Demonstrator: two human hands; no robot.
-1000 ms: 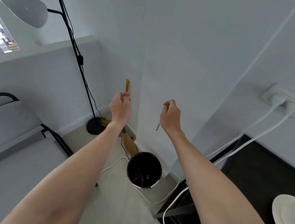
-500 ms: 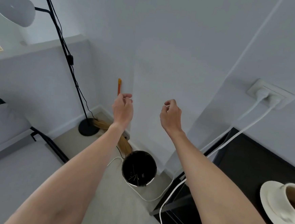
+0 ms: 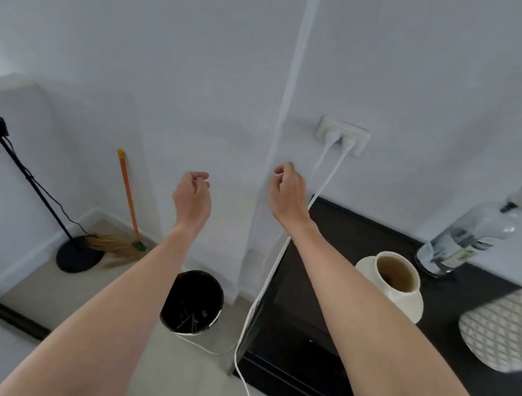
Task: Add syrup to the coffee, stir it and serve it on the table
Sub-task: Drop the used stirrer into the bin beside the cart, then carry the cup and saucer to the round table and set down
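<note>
A cream cup of coffee (image 3: 397, 275) stands on its saucer (image 3: 415, 308) on the black table (image 3: 329, 231) at the right. Behind it, against the wall, is a clear glass syrup bottle (image 3: 469, 239) with a dark pour spout. Both my arms reach forward, left of the table and well clear of the cup. My left hand (image 3: 192, 195) hangs over the floor with its fingers curled and nothing in it. My right hand (image 3: 286, 193) is raised near the table's back left corner, fingertips pinched together; I see nothing held in it.
A black bin (image 3: 193, 302) with thin sticks inside stands on the floor below my left forearm. White cables (image 3: 265, 285) run from a wall socket (image 3: 342, 135) past the table edge. An orange-handled broom (image 3: 128, 200) and a lamp base (image 3: 78, 257) stand at left. A white quilted mat (image 3: 498, 335) lies right.
The view has swung right, bringing the cup, the bottle and the mat into sight. The thin wooden stick my right hand held a second ago is gone from it.
</note>
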